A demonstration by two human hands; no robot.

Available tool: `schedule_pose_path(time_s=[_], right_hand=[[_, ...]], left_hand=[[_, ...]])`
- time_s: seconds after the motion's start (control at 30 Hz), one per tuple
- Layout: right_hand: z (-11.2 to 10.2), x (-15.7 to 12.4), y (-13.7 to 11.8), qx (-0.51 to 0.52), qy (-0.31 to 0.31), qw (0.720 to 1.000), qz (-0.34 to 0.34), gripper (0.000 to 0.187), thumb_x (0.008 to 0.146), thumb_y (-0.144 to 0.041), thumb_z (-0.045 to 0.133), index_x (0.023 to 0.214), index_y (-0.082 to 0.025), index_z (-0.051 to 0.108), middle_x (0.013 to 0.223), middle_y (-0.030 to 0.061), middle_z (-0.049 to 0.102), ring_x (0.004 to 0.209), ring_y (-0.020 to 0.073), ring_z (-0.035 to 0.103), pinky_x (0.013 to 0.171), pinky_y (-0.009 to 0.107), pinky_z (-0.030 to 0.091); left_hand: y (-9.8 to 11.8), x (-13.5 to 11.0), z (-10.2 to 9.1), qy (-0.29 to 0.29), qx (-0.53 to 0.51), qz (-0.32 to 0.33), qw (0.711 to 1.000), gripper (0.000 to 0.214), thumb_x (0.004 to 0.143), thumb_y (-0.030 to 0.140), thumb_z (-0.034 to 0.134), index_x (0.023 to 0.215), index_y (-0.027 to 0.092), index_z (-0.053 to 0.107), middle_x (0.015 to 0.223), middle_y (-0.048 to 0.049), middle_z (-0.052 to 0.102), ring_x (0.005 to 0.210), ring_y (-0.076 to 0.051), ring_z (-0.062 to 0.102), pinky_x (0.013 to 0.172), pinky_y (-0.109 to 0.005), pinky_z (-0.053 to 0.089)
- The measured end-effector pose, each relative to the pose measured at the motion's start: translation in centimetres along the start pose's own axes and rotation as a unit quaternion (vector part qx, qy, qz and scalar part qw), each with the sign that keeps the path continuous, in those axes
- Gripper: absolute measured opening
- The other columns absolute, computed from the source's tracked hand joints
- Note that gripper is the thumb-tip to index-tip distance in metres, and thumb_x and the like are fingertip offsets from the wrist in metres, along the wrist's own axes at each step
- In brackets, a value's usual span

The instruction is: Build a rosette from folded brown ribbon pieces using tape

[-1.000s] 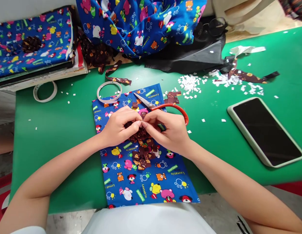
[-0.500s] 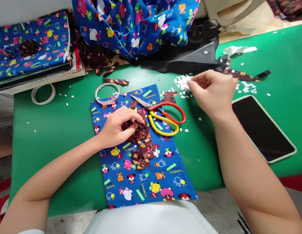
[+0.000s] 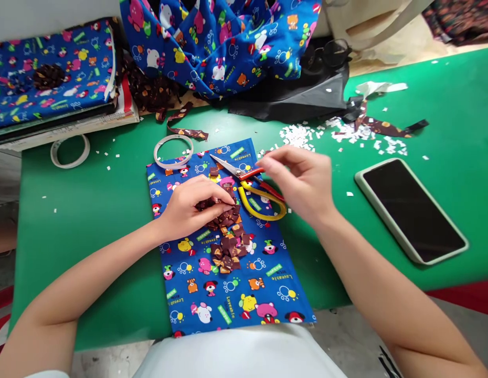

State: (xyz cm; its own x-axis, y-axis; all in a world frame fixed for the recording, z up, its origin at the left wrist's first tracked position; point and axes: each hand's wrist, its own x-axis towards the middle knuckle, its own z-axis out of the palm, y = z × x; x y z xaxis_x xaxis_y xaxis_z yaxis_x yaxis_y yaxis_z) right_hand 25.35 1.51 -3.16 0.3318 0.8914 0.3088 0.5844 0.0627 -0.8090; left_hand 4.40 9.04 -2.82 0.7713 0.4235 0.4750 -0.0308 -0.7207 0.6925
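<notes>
My left hand (image 3: 192, 206) rests over a pile of small cut brown fabric pieces (image 3: 230, 247), with thumb and forefinger pinched together; anything between them is too small to make out. The pieces lie on a folded blue cartoon-print cloth (image 3: 228, 294). Thumb and fingers of my right hand (image 3: 301, 181) are also closed in a pinch above the scissors (image 3: 263, 202), partly covering the red handle; what they hold, if anything, is hidden. The scissors lie on the cloth with their blades pointing to the upper left. White paper bits (image 3: 297, 135) are scattered beyond my right hand.
A phone (image 3: 415, 210) lies at the right on the green table (image 3: 90, 220). Two tape rolls, one on the cloth's corner (image 3: 173, 165) and one further left (image 3: 53, 152), sit nearby. Bundled blue cloth (image 3: 216, 47), black plastic (image 3: 291, 94) and stacked books (image 3: 71, 123) line the back.
My right hand has moved left and toward me, from the white paper bits to above the scissors. The left hand stays at the brown pieces, its thumb and forefinger now closer together.
</notes>
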Motion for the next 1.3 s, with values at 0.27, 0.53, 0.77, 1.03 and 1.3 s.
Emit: schedule_pose_path(time_s=[0.27, 0.53, 0.77, 1.03, 1.3], right_hand=[[1.5, -2.0, -2.7, 0.051, -0.097, 0.989, -0.099, 0.007, 0.087, -0.020, 0.063, 0.084, -0.019, 0.069, 0.077, 0.0006, 0.071, 0.069, 0.0102, 0.061, 0.065, 0.025, 0.047], [1.3, -1.9, -3.0, 0.106, -0.102, 0.988, -0.040, 0.009, 0.084, -0.018, 0.063, 0.076, -0.018, 0.067, 0.072, 0.0002, 0.069, 0.065, 0.0093, 0.059, 0.058, 0.022, 0.046], [1.6, -2.0, -2.8, 0.083, -0.080, 0.990, -0.085, 0.010, 0.085, -0.016, 0.061, 0.076, -0.018, 0.065, 0.069, 0.0004, 0.067, 0.063, 0.0098, 0.059, 0.058, 0.024, 0.047], [1.9, -2.2, -2.7, 0.045, -0.062, 0.988, -0.132, 0.010, 0.086, -0.016, 0.061, 0.077, -0.019, 0.065, 0.065, -0.0006, 0.066, 0.060, 0.0093, 0.057, 0.057, 0.023, 0.045], [1.9, -2.2, -2.8, 0.032, -0.072, 0.991, -0.110, 0.010, 0.083, -0.014, 0.061, 0.076, -0.019, 0.065, 0.068, -0.0007, 0.068, 0.058, 0.0091, 0.057, 0.054, 0.024, 0.043]], left_hand=[[0.1, 0.1, 0.0, -0.014, 0.003, 0.026, 1.000, 0.004, 0.083, 0.016, 0.070, 0.085, 0.017, 0.067, 0.078, 0.0014, 0.075, 0.071, -0.007, 0.063, 0.074, -0.019, 0.051], [0.0, 0.2, -0.1, -0.032, -0.018, 0.050, 0.998, 0.001, 0.086, 0.018, 0.067, 0.085, 0.018, 0.068, 0.079, -0.0008, 0.073, 0.074, -0.008, 0.064, 0.075, -0.022, 0.051], [-0.1, 0.0, -0.1, 0.033, -0.068, -0.030, 0.997, 0.005, 0.081, 0.019, 0.073, 0.085, 0.019, 0.073, 0.083, -0.0011, 0.063, 0.072, -0.005, 0.061, 0.065, -0.017, 0.052], [-0.1, -0.3, 0.1, 0.079, -0.156, -0.137, 0.975, 0.005, 0.081, 0.022, 0.072, 0.085, 0.019, 0.075, 0.081, -0.0007, 0.067, 0.056, -0.003, 0.060, 0.050, -0.014, 0.049], [0.0, -0.3, 0.1, 0.089, -0.138, -0.123, 0.979, 0.008, 0.079, 0.025, 0.075, 0.081, 0.018, 0.072, 0.085, -0.0030, 0.068, 0.069, -0.007, 0.064, 0.058, -0.017, 0.055]])
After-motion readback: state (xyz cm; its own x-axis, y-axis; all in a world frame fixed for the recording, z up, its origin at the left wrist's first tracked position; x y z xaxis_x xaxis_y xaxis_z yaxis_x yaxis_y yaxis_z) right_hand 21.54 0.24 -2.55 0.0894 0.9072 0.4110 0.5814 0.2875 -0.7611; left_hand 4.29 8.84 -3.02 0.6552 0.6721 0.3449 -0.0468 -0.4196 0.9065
